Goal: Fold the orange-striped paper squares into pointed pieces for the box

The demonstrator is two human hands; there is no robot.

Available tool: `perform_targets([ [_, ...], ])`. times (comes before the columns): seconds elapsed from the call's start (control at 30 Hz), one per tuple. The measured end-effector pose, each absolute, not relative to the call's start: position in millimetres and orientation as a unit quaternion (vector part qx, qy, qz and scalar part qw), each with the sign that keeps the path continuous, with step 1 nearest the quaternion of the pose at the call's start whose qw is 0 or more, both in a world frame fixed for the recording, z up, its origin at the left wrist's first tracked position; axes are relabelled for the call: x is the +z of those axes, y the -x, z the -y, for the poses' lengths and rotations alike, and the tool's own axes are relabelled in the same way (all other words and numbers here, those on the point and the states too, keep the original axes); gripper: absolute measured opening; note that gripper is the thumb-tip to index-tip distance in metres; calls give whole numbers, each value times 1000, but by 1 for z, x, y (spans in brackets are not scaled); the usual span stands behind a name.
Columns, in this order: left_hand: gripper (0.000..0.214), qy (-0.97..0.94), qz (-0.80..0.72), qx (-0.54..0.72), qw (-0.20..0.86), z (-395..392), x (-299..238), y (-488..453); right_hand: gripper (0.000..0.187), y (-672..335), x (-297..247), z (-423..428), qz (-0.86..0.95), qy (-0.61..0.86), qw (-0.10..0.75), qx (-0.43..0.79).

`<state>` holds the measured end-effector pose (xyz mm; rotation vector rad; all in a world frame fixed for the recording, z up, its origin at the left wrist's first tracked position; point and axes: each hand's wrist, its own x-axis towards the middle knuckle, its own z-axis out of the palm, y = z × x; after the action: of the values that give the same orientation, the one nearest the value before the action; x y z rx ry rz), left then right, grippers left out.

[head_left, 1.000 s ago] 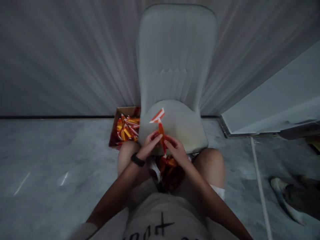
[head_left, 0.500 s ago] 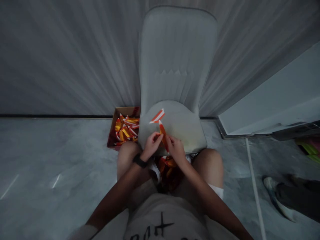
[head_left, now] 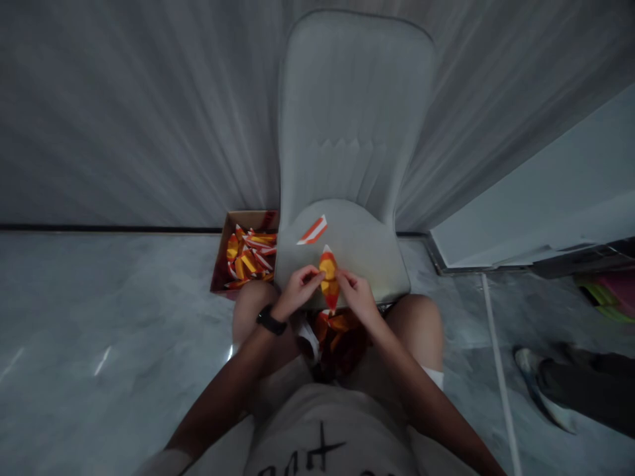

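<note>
Above the front of a grey chair seat (head_left: 377, 258), I hold a folded paper piece (head_left: 328, 270) that is pointed at both ends, gold in the middle and red-orange toward the tips. My left hand (head_left: 300, 288) pinches its left edge. Its right edge is pinched by my right hand (head_left: 358, 295). A flat orange-and-white folded strip (head_left: 313, 230) lies on the seat just beyond the piece. Below my hands, between my knees, more red and gold pieces (head_left: 342, 330) sit in shadow; what holds them is hard to make out.
Left of the chair, a cardboard box (head_left: 218, 268) on the floor holds many red, gold and white pieces. A grey curtain (head_left: 149, 119) hangs behind. At right are a white panel (head_left: 536, 178) and another person's shoe (head_left: 538, 387).
The paper piece was narrow and edge-on; now its broad gold face shows, spread wider between my fingers. My hands have moved slightly apart. The strip on the seat has stayed put.
</note>
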<state>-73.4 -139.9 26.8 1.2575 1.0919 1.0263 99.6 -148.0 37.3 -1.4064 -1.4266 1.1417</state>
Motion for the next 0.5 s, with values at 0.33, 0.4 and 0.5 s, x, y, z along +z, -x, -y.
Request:
perform_targets([
  [0.33, 38, -519, -447, 406, 604, 144, 45, 69, 45, -112, 48, 151, 556, 530, 402, 498],
  [0.4, 38, -536, -470, 410, 568, 142, 47, 64, 44, -118, 49, 153, 575, 541, 397, 468],
  [0.5, 38, -552, -499, 418, 522, 138, 46, 56, 42, -128, 52, 156, 603, 547, 387, 432],
])
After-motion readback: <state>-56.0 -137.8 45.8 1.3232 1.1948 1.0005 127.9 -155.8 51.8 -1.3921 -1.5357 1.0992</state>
